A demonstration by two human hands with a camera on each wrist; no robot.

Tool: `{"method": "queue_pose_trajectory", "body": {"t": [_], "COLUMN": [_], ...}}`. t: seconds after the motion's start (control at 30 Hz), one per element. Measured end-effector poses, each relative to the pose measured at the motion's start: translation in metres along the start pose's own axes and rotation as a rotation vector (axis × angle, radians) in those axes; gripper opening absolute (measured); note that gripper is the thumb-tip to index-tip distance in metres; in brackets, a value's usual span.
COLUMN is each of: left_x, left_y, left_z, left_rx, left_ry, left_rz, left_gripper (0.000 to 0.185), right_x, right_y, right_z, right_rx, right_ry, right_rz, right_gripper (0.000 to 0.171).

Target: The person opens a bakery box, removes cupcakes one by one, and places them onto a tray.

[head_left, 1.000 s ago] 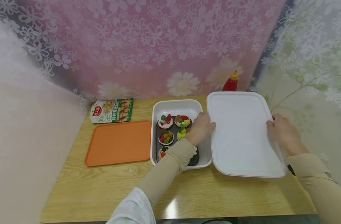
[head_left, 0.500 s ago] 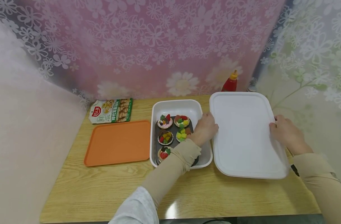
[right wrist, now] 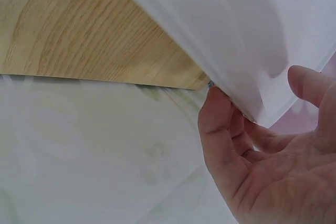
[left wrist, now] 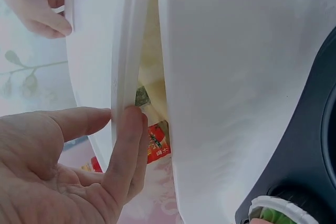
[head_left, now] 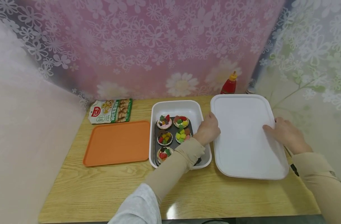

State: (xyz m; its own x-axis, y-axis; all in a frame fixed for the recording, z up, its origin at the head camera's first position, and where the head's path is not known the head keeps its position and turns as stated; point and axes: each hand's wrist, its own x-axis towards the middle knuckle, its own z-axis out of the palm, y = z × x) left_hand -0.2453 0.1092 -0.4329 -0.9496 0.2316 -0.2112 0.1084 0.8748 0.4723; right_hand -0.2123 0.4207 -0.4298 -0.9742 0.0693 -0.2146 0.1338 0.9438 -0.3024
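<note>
- Right of the white tub (head_left: pixel 184 106), just beside it: a white lid (head_left: pixel 246 133), gripped in both hands.
- At the tub's right rim: the left hand (head_left: pixel 208 129), pinching the lid's near edge.
- Farther right of the tub: the right hand (head_left: pixel 289 137), fingers curled under the lid's far edge.
- Inside the tub: fruit tarts (head_left: pixel 164 137) on a black pan (head_left: pixel 174 143).
- Left of the tub: an orange tray (head_left: pixel 117 143).

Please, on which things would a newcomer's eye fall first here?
Probably on the colourful tarts inside the white tub. Next, the large white lid, held by the left hand and right hand, right of the tub; then the orange tray, left of it.
</note>
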Motion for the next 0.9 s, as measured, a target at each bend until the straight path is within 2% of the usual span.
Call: {"method": "queue_pose_trajectory", "body": {"t": [0.23, 0.47, 0.63, 0.9], "left_x": [0.001, -0.003, 0.001, 0.000], "left_y": [0.002, 0.006, 0.011, 0.015], "left_z": [0.006, 0.009, 0.011, 0.011], "left_rx": [0.029, -0.042, 0.000, 0.051], "left_ry": [-0.014, -0.078, -0.069, -0.055], "left_rz": [-0.004, -0.053, -0.062, -0.057], "left_gripper": [0.078, 0.083, 0.085, 0.085], "right_x": [0.001, 0.002, 0.004, 0.006], "right_y": [0.001, 0.001, -0.001, -0.006], "right_z": [0.005, 0.009, 0.014, 0.018], "right_rx": [-0.003, -0.023, -0.041, -0.051], "right_ry": [-0.014, -0.006, -0.008, -0.072], "right_rz": [0.029, 0.024, 0.016, 0.044], "right_gripper": [0.098, 0.097, 0.102, 0.112]}}
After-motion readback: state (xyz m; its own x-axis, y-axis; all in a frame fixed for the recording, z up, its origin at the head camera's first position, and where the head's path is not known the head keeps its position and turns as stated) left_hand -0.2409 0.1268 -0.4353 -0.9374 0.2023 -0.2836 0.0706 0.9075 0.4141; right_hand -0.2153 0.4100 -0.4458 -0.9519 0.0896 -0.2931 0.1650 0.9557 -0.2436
